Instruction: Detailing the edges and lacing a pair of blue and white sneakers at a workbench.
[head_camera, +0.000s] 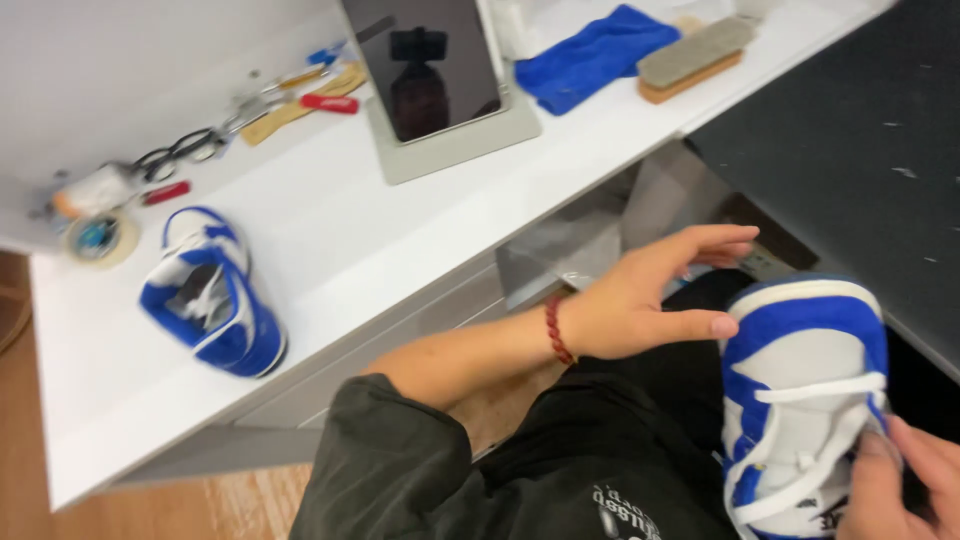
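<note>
Head view: right hand (905, 485) pinches the white lace of a blue-and-white shoe (805, 390) on the lap, near right; lacing looks partly done. Left hand (650, 300), open, fingers spread, touches its toe. Second shoe (212, 292) waits untouched on the white table (350, 260).

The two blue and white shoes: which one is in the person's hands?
The shoe on the lap, at lower right: the left hand and right hand touch it. The other shoe lies untouched on the white table.
</note>
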